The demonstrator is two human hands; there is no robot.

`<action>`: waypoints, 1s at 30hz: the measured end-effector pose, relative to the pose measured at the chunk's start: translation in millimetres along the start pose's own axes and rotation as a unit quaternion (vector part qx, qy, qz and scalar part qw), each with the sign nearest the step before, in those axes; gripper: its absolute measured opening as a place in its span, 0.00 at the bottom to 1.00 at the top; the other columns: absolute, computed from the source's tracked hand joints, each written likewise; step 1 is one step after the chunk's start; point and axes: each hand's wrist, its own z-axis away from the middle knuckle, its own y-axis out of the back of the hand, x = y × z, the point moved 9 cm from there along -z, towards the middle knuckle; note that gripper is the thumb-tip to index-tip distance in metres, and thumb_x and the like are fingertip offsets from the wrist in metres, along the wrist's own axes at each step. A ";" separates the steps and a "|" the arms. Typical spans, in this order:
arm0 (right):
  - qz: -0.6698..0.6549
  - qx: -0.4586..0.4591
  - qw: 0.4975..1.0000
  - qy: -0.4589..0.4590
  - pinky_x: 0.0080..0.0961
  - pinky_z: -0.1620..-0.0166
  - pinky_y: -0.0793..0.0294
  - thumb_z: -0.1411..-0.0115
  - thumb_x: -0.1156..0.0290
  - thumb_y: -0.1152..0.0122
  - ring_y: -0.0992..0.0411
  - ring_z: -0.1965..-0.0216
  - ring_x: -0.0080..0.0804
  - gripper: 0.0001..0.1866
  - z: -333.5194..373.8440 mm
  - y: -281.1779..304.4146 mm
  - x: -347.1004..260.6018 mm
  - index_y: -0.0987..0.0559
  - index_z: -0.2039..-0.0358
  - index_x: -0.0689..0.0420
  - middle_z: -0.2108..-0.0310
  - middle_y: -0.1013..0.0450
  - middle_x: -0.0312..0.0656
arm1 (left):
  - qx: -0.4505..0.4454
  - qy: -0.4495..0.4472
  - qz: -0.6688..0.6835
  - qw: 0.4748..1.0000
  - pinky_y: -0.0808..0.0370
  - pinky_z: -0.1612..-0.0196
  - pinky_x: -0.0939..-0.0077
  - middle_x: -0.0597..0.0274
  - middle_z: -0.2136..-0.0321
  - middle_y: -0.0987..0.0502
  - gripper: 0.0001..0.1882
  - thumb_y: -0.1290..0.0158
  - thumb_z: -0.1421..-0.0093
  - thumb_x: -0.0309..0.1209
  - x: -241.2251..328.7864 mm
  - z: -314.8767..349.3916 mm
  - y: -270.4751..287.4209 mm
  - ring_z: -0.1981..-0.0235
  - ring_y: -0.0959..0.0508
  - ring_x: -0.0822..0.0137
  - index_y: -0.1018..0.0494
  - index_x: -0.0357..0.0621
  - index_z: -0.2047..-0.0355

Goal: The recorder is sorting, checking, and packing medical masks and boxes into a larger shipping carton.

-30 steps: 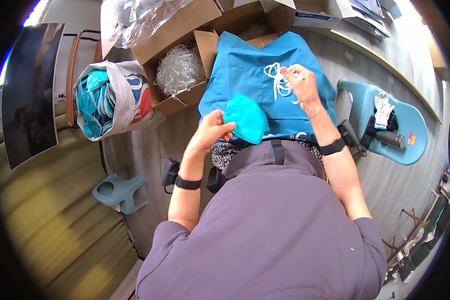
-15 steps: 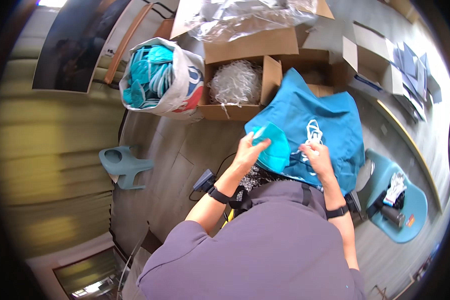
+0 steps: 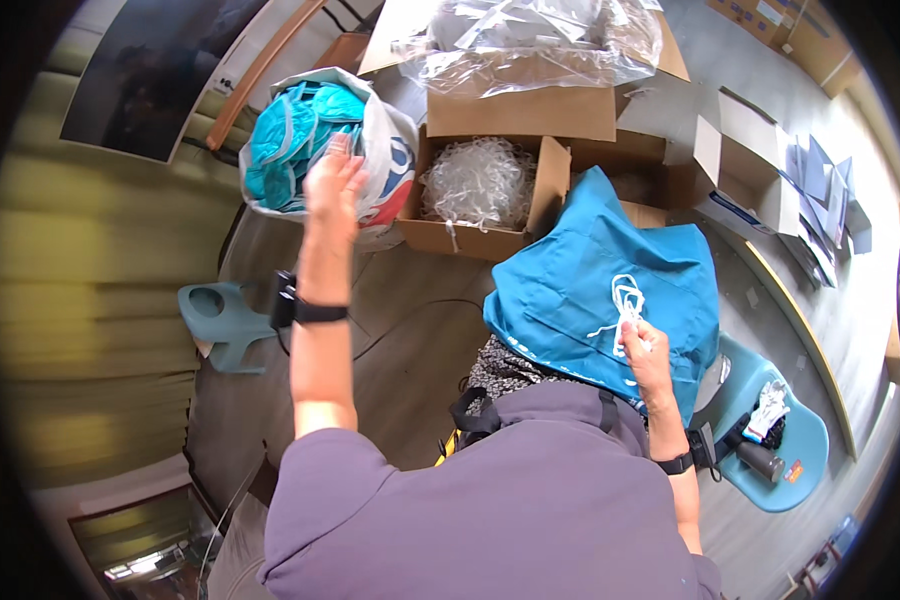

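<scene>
Over blue cloth [image 3: 570, 270], looped cords [image 3: 621, 297]

Bright overall. Floor [image 3: 850, 320] washes out to near white toward upper right. Plastic wrap [image 3: 630, 50] throws glare; dark panel [image 3: 155, 75] shows faint reflections. Yellow-green fabric [image 3: 100, 320] unevenly lit, soft. Left hand [image 3: 333, 187] motion-smeared, right hand [image 3: 647, 355] crisper. Strong fisheye: black corners, yellow strip [image 3: 805, 345] bows, rim detail mushy.

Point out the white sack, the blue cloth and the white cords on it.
White sack [image 3: 378, 172], head view: its outer wall.
Blue cloth [image 3: 570, 280], head view: bare left part.
White cords [image 3: 627, 308], head view: the looped bundle.
</scene>
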 end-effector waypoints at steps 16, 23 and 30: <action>-0.351 -0.097 0.931 -0.018 0.19 0.72 0.30 0.30 0.57 0.49 0.33 0.74 0.21 0.15 -9.4 -51.3 -59.0 0.27 0.60 0.58 0.69 0.30 0.36 | -0.298 0.172 -0.021 0.939 0.41 0.81 0.86 0.73 0.81 0.32 0.19 0.57 0.29 0.45 -201.1 229.8 -161.1 0.83 0.37 0.82 0.28 0.44 0.65; -0.333 -0.151 0.930 -0.037 0.29 0.54 0.22 0.30 0.61 0.49 0.25 0.57 0.32 0.20 -6.2 -77.4 -59.4 0.30 0.44 0.61 0.47 0.30 0.44 | -0.124 0.063 0.106 0.985 0.39 0.85 0.82 0.68 0.81 0.30 0.17 0.58 0.28 0.41 -130.3 112.0 -140.0 0.86 0.35 0.78 0.33 0.46 0.72; -0.280 -0.055 0.957 -0.047 0.24 0.61 0.23 0.32 0.62 0.46 0.24 0.65 0.26 0.16 -16.4 -3.0 -28.8 0.23 0.54 0.62 0.60 0.23 0.43 | -0.023 -0.233 -0.121 0.965 0.33 0.79 0.82 0.65 0.80 0.26 0.13 0.53 0.30 0.38 -72.1 -16.1 -112.9 0.83 0.29 0.77 0.32 0.39 0.62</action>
